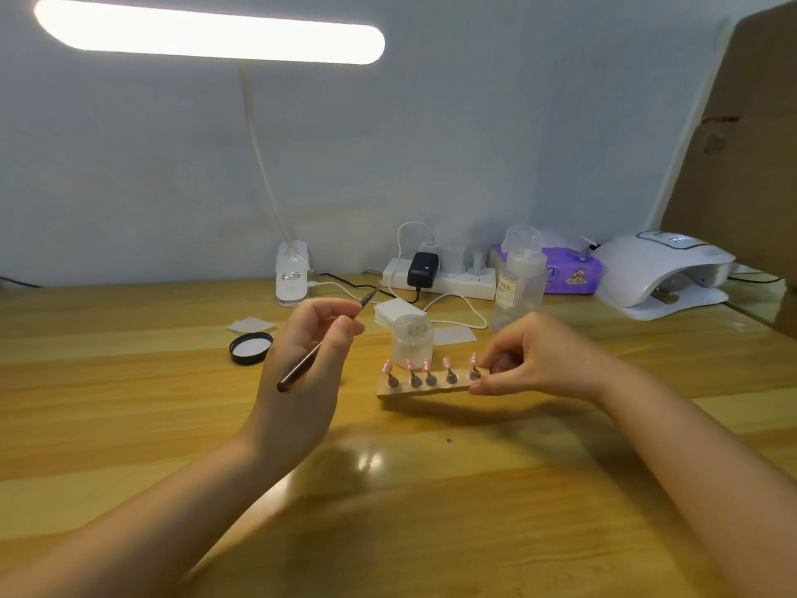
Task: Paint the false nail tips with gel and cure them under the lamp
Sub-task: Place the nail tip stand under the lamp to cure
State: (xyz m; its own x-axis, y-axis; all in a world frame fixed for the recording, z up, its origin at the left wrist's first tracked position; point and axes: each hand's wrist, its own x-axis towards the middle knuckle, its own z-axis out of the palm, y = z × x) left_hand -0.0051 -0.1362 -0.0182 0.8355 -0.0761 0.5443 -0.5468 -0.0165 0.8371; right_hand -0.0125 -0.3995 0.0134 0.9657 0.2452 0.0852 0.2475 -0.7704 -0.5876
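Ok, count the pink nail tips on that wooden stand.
5, in one row along the wooden stand: far left, next two close together, fourth, and the rightmost beside the right hand that grips the stand's end. None seems hidden.

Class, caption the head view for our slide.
Left hand holds a brush; right hand grips the wooden holder of pink nail tips.

A makeshift home nail-art station: a wooden bench (129,425) pushed against a bare pale wall (517,123), lit by a clip-on desk lamp (207,32), with a white curing lamp (660,274), a loaded power strip (440,280), tissues (569,269) and a cardboard box (742,144) alongside
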